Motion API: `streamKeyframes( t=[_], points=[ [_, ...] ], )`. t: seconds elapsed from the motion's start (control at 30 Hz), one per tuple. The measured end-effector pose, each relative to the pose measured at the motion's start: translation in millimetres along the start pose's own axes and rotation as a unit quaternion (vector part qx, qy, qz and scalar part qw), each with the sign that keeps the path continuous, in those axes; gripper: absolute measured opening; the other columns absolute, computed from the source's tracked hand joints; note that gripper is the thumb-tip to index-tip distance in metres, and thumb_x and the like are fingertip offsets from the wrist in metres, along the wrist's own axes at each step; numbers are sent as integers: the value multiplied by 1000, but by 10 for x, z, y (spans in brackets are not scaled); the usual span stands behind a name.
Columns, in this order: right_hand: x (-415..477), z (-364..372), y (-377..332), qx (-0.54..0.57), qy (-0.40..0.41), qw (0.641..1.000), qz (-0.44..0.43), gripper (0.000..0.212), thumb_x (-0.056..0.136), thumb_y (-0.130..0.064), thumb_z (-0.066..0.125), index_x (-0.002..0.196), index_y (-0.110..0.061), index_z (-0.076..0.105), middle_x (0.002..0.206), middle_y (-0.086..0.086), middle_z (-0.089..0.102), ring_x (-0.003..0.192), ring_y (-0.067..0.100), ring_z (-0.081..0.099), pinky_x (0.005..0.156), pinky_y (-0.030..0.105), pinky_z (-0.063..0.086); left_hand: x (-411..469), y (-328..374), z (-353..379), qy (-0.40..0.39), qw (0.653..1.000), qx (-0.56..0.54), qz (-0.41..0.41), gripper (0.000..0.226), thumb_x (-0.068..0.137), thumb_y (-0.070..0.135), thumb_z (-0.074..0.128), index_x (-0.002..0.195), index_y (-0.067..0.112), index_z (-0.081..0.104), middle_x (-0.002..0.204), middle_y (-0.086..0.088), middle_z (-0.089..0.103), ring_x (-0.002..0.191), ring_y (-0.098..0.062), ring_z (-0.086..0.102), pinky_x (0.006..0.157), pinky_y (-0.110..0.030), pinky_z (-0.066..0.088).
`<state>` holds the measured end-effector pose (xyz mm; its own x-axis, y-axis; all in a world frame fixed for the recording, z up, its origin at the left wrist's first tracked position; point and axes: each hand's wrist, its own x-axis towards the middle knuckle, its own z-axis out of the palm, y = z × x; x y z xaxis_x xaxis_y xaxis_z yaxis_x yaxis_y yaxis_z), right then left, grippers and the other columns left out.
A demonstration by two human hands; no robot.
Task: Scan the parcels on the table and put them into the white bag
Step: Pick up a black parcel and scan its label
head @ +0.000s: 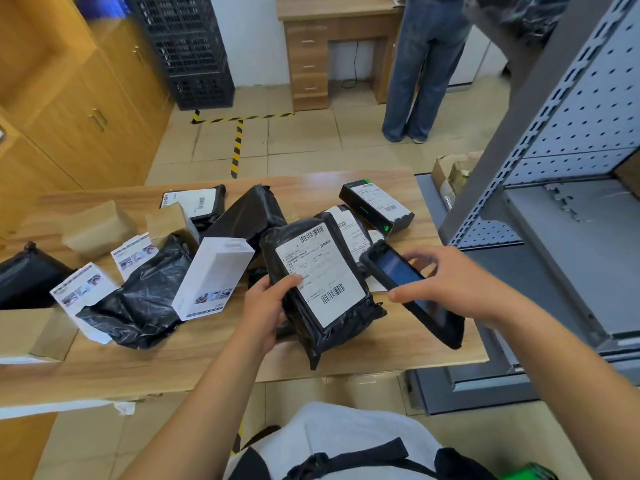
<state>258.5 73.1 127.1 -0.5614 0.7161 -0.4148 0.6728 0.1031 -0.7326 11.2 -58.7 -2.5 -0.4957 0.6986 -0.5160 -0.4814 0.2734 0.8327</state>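
My left hand grips the left edge of a black plastic parcel with a white barcode label, tilted up above the wooden table. My right hand holds a black handheld scanner just right of that parcel, its screen facing up. Several more parcels lie on the table: black bags, white boxes, brown boxes and a black box with a label. The white bag is not in view.
A grey metal shelf stands close on the right. A person in jeans stands by a wooden desk at the back. Black crates and wooden cabinets line the left.
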Motion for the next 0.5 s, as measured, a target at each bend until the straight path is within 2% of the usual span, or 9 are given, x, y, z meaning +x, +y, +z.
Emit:
streamKeyframes(
  t=[0.07,0.1,0.2,0.4,0.5],
  points=[
    [-18,-13,-103,-97,11,995,0,37,58,-55,88,83,-64,63,91,-22,66,80,2,67,70,26,51,40,10,-21,-8,1000,-6,1,31,81,26,78,111,23,71,104,0,77,89,-17,75,67,-34,58],
    [-30,-14,-144,-139,11,990,10,41,55,-59,86,91,-58,66,94,-18,69,85,5,68,77,31,55,63,15,-33,-11,1000,-12,1,31,80,25,79,110,22,71,104,-1,77,90,-19,75,65,-33,58],
    [-79,6,-270,-264,-1,963,46,77,53,-65,81,117,-27,65,111,-1,72,101,23,68,91,46,56,130,30,-75,-22,999,-29,-6,30,75,24,83,104,22,74,103,-3,77,92,-24,75,64,-32,59],
    [-217,160,-437,-419,-35,903,89,82,60,-70,78,124,-24,57,119,-4,65,106,24,63,87,40,54,219,43,-122,-60,997,-35,-26,29,73,26,84,101,26,76,104,-1,77,93,-22,75,64,-30,59],
    [-277,264,-513,-443,-42,889,108,74,62,-71,73,119,-26,58,106,-7,64,99,21,62,79,35,52,230,40,-133,-80,996,-28,-36,31,75,27,82,105,26,74,102,2,77,92,-19,75,61,-26,58]
  ],
)
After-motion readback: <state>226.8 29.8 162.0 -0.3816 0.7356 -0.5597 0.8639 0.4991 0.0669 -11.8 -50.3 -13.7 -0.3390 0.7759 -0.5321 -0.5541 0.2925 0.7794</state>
